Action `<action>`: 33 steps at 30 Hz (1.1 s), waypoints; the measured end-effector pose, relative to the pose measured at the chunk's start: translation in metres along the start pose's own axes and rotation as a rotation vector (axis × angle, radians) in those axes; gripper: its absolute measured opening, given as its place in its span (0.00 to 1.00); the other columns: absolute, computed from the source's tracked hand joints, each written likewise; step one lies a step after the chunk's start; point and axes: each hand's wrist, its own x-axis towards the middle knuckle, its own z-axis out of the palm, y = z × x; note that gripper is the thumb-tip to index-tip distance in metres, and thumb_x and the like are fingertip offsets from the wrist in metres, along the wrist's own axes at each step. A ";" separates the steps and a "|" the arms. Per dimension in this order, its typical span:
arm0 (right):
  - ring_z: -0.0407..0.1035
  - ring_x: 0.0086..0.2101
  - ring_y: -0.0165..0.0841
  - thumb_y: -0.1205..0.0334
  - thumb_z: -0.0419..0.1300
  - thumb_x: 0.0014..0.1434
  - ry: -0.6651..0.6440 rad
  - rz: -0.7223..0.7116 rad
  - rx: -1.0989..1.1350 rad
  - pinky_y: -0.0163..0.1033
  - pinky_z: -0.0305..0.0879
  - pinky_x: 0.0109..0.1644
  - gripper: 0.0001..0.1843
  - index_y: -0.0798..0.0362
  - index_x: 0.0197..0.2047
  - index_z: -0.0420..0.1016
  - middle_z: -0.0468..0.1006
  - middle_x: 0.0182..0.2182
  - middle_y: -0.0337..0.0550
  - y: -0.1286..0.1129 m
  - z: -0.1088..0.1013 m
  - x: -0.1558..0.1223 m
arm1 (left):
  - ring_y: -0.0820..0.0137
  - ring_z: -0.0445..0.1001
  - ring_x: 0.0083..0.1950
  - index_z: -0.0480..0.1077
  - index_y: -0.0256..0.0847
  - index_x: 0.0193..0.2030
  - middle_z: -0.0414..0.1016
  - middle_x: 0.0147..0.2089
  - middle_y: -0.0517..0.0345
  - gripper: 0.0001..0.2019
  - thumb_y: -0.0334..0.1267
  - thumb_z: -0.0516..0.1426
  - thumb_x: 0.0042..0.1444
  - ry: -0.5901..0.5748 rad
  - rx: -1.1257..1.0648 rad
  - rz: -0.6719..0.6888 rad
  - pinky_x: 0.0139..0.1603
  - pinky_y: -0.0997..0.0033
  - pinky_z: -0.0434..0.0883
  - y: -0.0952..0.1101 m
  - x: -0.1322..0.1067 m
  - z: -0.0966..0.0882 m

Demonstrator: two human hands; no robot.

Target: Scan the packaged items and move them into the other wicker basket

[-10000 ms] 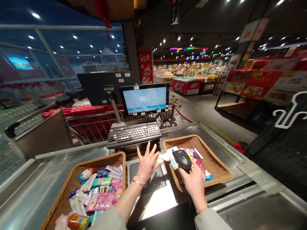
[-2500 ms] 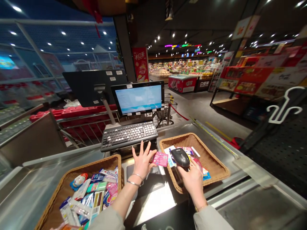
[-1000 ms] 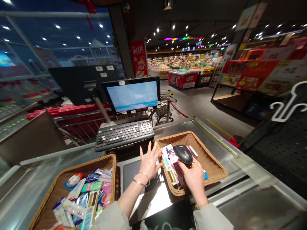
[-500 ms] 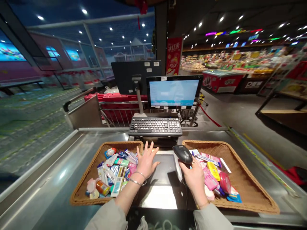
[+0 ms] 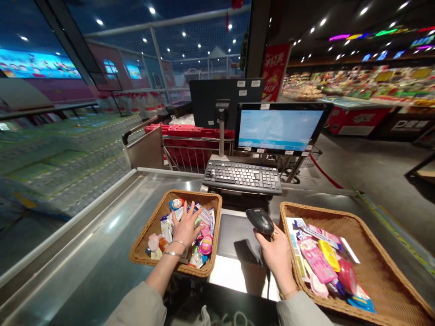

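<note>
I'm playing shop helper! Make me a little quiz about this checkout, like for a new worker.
1. What is the right hand holding?
A. a banana
B. a black handheld barcode scanner
C. a pair of scissors

2. True or false: the left hand is reaching into the woven brown wicker basket of small packets.

3. Fill in the blank: the long black computer keyboard lies just below a lit-up ____.

Key: 1. B; 2. true; 3. screen
</note>
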 end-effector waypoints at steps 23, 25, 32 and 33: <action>0.69 0.56 0.55 0.41 0.61 0.42 -0.147 0.164 0.039 0.53 0.63 0.61 0.23 0.52 0.30 0.82 0.82 0.45 0.55 -0.032 0.022 -0.027 | 0.55 0.47 0.77 0.79 0.61 0.43 0.57 0.74 0.66 0.13 0.32 0.63 0.58 -0.259 0.112 0.764 0.72 0.29 0.41 -0.088 0.047 0.031; 0.69 0.56 0.55 0.40 0.61 0.42 -0.122 0.183 0.024 0.53 0.63 0.61 0.24 0.53 0.31 0.82 0.82 0.47 0.56 -0.031 0.022 -0.031 | 0.56 0.48 0.77 0.79 0.61 0.40 0.59 0.73 0.69 0.12 0.33 0.65 0.56 -0.262 0.084 0.834 0.73 0.31 0.42 -0.089 0.054 0.036; 0.70 0.55 0.53 0.41 0.62 0.45 -0.038 0.220 -0.021 0.52 0.65 0.60 0.24 0.52 0.33 0.83 0.82 0.47 0.55 -0.027 0.024 -0.043 | 0.56 0.48 0.77 0.79 0.62 0.42 0.57 0.74 0.70 0.13 0.34 0.66 0.55 -0.299 0.051 1.016 0.73 0.30 0.43 -0.098 0.077 0.052; 0.70 0.55 0.53 0.40 0.61 0.45 -0.026 0.232 -0.025 0.52 0.65 0.60 0.24 0.52 0.33 0.83 0.81 0.48 0.56 -0.027 0.025 -0.044 | 0.56 0.47 0.77 0.78 0.63 0.43 0.56 0.74 0.71 0.14 0.34 0.67 0.54 -0.305 0.043 1.032 0.73 0.31 0.43 -0.099 0.080 0.055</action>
